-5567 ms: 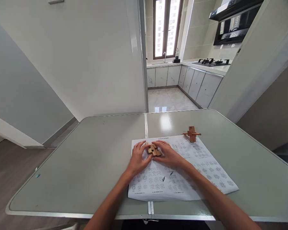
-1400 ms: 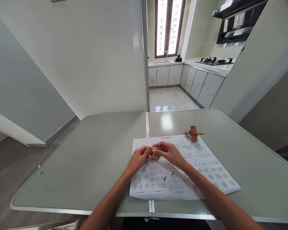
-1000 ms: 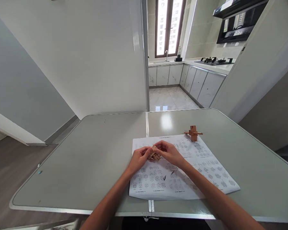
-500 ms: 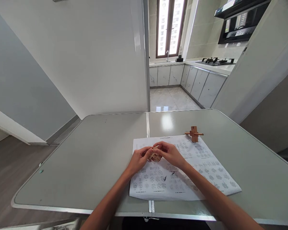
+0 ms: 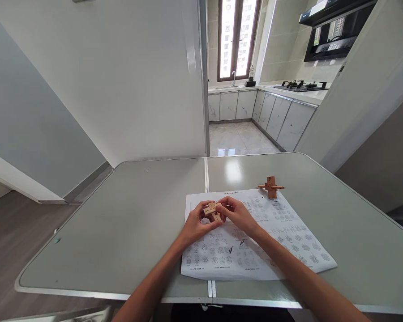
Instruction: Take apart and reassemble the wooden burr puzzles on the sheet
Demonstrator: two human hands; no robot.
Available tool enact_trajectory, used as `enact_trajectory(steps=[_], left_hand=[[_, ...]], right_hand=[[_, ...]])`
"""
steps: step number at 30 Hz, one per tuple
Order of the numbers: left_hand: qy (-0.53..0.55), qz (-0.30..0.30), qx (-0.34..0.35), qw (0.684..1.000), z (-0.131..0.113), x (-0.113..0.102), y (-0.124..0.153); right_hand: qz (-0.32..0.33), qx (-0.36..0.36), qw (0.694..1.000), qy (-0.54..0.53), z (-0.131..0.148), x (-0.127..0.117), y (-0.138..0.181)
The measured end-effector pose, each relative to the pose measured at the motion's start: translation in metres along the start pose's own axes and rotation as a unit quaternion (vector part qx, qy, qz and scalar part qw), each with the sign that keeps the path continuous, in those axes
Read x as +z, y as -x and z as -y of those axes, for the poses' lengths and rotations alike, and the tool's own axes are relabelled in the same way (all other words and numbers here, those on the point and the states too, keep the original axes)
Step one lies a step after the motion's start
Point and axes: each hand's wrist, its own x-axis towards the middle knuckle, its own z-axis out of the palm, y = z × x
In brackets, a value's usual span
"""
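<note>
A white printed paper sheet (image 5: 218,263) lies beneath the left hand (image 5: 195,227) and right hand (image 5: 238,216), which together grip a light-brown cluster of wooden blocks (image 5: 211,210) between them. Beyond the right hand sits a brown, cross-shaped wooden block assembly (image 5: 272,187).
</note>
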Motion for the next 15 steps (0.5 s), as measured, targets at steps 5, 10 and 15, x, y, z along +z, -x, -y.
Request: enact_trajectory(steps=[5,10,15], left_hand=[[0.016,0.010,-0.008,1.000,-0.0009,0.0000,-0.0003],[0.040,0.009,-0.015,0.999,0.0005,0.0004,-0.0006],[0.035,0.011,-0.010,0.999,0.0020,0.0012,-0.0007]], right_hand=[[-0.004,-0.014,1.000,-0.002,0.0018,0.0010,0.0009],[-0.009,-0.012,1.000,-0.008,0.0043,0.0023,0.0015],[-0.012,0.002,1.000,0.002,0.0048,0.0016,0.0017]])
